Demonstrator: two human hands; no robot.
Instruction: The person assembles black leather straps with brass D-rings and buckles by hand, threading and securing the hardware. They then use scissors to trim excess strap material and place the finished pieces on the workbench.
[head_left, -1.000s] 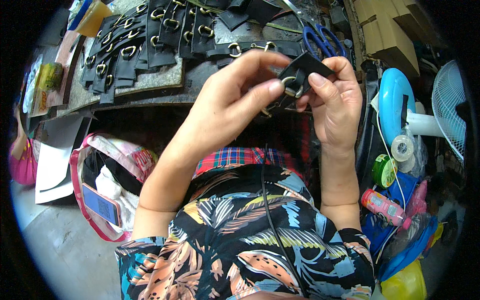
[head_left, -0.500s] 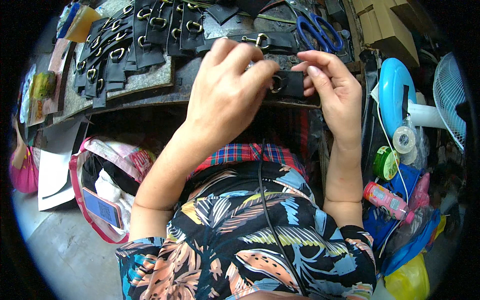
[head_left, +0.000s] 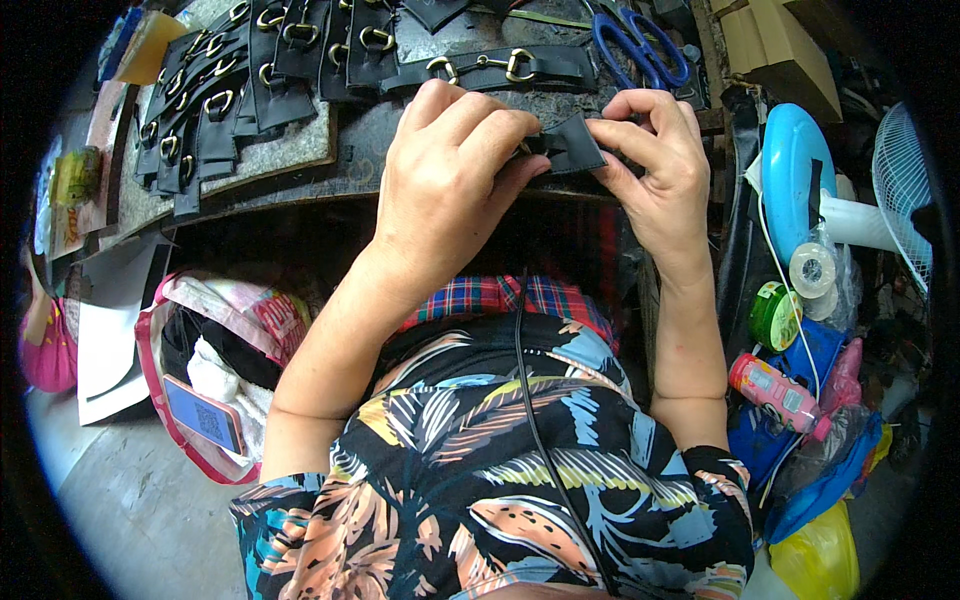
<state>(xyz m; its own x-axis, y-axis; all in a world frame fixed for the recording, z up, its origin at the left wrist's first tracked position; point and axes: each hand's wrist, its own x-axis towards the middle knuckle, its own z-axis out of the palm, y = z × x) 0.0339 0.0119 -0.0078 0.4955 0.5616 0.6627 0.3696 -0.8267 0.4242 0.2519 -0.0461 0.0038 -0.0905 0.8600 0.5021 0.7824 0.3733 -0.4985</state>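
Observation:
Over the near edge of the dark workbench [head_left: 365,150], a short black strap piece [head_left: 578,146], probably leather, is held between my two hands. My left hand [head_left: 450,170] is closed on its left end, with a bit of metal at the fingertips; the fingers hide most of that end. The thumb and fingers of my right hand [head_left: 655,165] pinch the right end. Just beyond my hands lies a longer black strap [head_left: 560,72] with a gold-coloured bit-shaped fitting [head_left: 490,62]. Blue-handled scissors [head_left: 640,52] rest to its right.
Several black straps with gold-coloured rings [head_left: 215,105] cover a grey board [head_left: 290,145] at the far left. A bag with a phone [head_left: 205,415] stands below left. To the right are a fan with a blue base [head_left: 795,180], a green round tub [head_left: 775,315] and a pink bottle [head_left: 775,395].
The right end of the strap piece has tilted, and my right fingers have closed in on it. My left hand has turned slightly, covering the ring that showed before.

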